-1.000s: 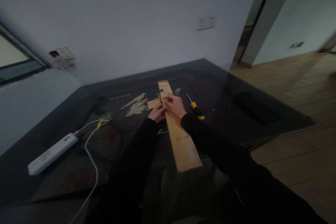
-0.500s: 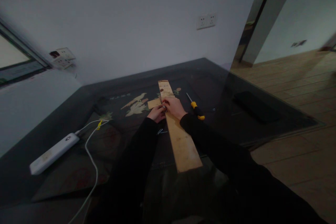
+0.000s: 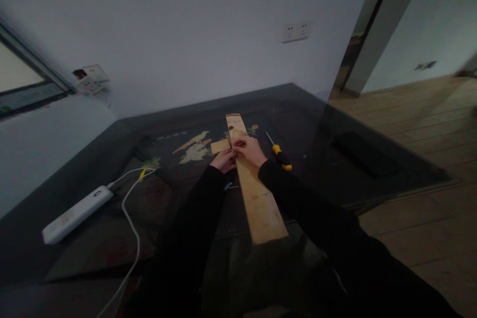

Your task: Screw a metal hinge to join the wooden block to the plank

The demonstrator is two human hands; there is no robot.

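A long, narrow wooden board (image 3: 259, 203) lies lengthwise across the dark table in front of me. At the board's left edge my left hand (image 3: 224, 161) is closed, its fingertips pressed together near the wood. My right hand (image 3: 251, 151) rests over the board, thumb and fingers pinched close to the left fingertips. Whatever small thing is between them is too small and dark to name. A small wooden piece (image 3: 220, 146) lies beside the board, just beyond my left hand. Thin metal pieces (image 3: 230, 186), perhaps screws or nails, lie left of the board.
A yellow-and-black screwdriver (image 3: 281, 157) lies right of the board. Farther right is a flat black object (image 3: 365, 153). On the left sit a white power strip (image 3: 78, 214) and its white cable (image 3: 137, 241). The dark table (image 3: 309, 109) meets the wall at the back.
The view has shifted very slightly. My right fingers have moved a little at the pinch point; my left hand stays by the board's edge.
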